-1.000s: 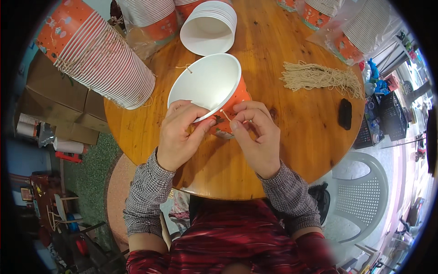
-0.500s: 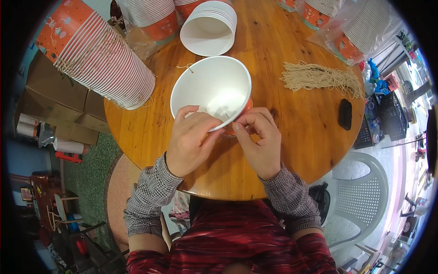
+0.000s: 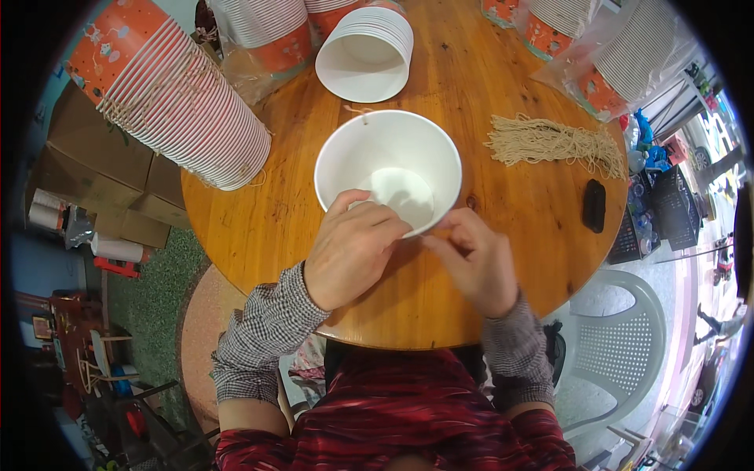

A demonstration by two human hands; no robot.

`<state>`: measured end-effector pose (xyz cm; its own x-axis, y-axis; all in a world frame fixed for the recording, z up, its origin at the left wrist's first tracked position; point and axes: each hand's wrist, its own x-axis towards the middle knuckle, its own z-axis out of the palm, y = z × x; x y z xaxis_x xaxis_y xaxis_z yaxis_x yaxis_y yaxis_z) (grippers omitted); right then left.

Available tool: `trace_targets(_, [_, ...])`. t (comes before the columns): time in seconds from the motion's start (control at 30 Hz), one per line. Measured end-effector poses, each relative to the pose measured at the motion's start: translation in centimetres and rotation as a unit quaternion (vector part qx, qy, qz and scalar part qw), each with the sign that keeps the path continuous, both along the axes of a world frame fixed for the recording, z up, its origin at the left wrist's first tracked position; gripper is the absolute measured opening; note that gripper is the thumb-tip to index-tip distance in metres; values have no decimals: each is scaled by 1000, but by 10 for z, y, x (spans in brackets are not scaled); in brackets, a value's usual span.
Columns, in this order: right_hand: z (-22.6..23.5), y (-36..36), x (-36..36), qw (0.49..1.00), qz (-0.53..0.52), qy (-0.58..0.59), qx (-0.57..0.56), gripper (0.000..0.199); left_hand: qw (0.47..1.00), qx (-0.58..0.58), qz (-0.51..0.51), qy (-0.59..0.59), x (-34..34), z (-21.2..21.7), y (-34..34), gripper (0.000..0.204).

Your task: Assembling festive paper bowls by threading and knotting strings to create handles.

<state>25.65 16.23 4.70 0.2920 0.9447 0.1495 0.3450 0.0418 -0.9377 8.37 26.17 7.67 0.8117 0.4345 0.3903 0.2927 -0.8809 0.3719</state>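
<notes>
A white-lined paper bucket tilts on the table in front of me, its mouth facing up toward me. My left hand grips its near rim, with the fingers inside and the thumb side by the edge. Close against the near right rim, my right hand is pinched and slightly blurred; whatever lies between its fingertips is too small to make out. A short piece of twine is threaded through the bucket's far rim. The bucket's outside is mostly hidden.
On the round wooden table stand a tall leaning stack of orange-printed buckets with twine, a white stack lying on its side, and bagged buckets. A twine bundle and black object lie right.
The bucket has shifted right and tipped more upright, showing its bottom. Both hands have moved right with it; my right hand has drawn slightly down from the rim.
</notes>
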Motion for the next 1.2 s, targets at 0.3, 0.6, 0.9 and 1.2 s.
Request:
trace_targets(0.3, [34,24,22,907,-26,-341,245,19,998,-42,-20,-49,-5,-9,4,12])
trace_targets(0.6, [32,37,13,965,86,-202,142,9,989,-115,-49,-80,-5,-6,4,9])
trace_targets(0.9, [51,156,68,977,87,-191,27,26,985,-141,-71,-74,-9,-7,12,10])
trace_targets(1.2, [27,186,84,979,105,22,-172,22,985,-137,-78,-71,-11,-8,13,10])
